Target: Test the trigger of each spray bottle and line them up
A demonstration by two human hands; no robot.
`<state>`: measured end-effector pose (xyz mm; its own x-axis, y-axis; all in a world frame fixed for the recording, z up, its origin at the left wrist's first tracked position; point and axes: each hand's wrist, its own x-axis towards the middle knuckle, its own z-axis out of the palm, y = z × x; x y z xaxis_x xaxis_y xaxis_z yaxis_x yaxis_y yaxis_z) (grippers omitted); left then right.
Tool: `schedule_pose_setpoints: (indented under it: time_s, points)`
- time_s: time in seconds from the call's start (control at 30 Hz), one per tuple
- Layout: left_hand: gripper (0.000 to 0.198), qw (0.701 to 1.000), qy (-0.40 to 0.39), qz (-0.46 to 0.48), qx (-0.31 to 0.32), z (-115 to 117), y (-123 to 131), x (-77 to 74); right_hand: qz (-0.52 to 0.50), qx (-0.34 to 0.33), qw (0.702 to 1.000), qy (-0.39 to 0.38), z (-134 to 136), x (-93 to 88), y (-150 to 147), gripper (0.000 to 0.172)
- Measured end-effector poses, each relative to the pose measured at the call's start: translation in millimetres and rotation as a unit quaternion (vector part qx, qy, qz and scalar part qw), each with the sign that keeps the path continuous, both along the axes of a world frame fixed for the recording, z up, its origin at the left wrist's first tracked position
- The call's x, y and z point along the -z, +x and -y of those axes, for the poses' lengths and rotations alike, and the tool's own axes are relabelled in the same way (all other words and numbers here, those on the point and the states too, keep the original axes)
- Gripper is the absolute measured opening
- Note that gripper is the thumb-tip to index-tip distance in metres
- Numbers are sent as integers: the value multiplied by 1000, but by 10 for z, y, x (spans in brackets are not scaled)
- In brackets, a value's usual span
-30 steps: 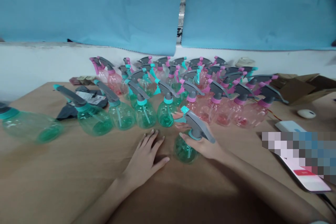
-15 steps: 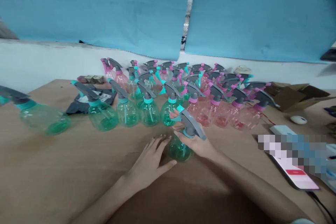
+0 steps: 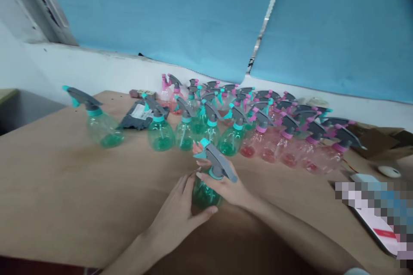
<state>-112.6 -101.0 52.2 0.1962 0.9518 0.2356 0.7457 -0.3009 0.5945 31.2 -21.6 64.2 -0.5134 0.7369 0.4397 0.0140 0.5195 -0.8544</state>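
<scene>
A green spray bottle (image 3: 206, 197) with a grey trigger head and turquoise collar stands upright at the table's front middle. My right hand (image 3: 231, 184) is closed round its neck and upper right side, just under the head. Against its lower left side, my left hand (image 3: 180, 208) cups the bottle, thumb across the front and fingers reaching behind, their tips partly hidden. Just beyond the hands is a row of similar bottles, among them another green bottle (image 3: 230, 141) and a pink bottle (image 3: 254, 141).
Several more green and pink spray bottles fill the table's back. A lone green bottle (image 3: 105, 129) stands at left, near a dark plastic packet (image 3: 129, 121). To the right are a cardboard box (image 3: 376, 139), a white mouse (image 3: 389, 172) and a phone (image 3: 376, 223).
The view has swung left, so the table things appear farther right. My left hand has come in from beside the bottle to cup it. My right hand keeps its hold.
</scene>
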Motion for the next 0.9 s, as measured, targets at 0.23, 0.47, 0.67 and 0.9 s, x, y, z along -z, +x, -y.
schedule_pose_setpoints:
  time_s: [0.23,0.47,0.67,0.9]
  points:
    - [54,993,9,47,-109,292,-324,48,17,-43,999,27,149,-23,-612,47]
    - [65,985,66,32,-159,420,-696,100,65,-93,991,73,167,-193,-1040,52]
    - [67,969,66,35,-234,368,-1132,85,151,-95,977,119,17,-354,-987,80]
    - [59,957,142,-45,-250,6,-1652,65,248,76,963,77,-236,-405,-936,46]
